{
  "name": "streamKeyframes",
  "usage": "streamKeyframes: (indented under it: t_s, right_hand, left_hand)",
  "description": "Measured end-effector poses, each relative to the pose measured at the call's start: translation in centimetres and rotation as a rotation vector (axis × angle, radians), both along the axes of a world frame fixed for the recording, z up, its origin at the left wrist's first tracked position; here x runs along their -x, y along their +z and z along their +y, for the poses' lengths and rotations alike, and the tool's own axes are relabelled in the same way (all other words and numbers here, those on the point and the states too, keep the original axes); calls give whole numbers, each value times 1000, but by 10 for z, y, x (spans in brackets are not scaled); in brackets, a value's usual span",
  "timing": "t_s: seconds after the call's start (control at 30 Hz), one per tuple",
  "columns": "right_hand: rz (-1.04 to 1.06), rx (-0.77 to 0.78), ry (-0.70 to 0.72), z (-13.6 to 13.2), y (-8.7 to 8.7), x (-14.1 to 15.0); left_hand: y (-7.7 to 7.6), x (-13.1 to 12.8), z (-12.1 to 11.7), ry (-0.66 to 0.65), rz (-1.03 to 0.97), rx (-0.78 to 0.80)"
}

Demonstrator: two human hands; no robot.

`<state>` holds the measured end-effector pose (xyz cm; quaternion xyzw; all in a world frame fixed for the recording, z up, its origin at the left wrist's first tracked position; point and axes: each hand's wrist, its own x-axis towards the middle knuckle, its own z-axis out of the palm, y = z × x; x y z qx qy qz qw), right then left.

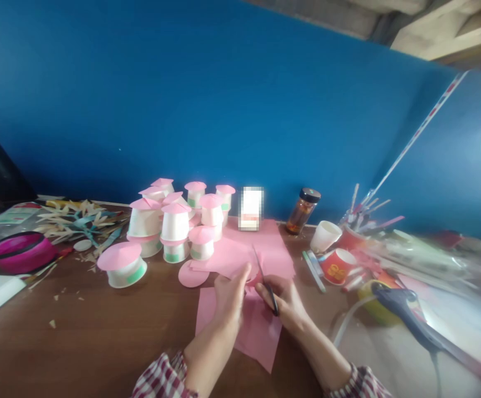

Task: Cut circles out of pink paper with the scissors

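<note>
My right hand is closed around the dark handle of a pair of scissors, whose blades point away from me over pink paper. Close beside it, my left hand grips a piece of pink paper between thumb and fingers. Under my hands lies a pink paper sheet, and more pink paper spreads behind them. A cut pink paper circle rests on the table to the left. Beyond it stand several white paper cups with pink cone tops.
A capped jar of brown liquid leans near the blue wall. On the right are a white cup, a red paper cup and a glue gun with a cord. Paper strips and a magenta pouch lie left.
</note>
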<state>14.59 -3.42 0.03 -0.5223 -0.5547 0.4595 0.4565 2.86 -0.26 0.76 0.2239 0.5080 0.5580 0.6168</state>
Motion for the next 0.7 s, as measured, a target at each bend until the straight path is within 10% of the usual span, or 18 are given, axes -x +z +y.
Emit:
streamKeyframes:
  t_s: [0.7]
  right_hand:
    - [27, 18, -5, 1, 2, 1]
  left_hand:
    - [9, 0, -3, -31, 112, 4]
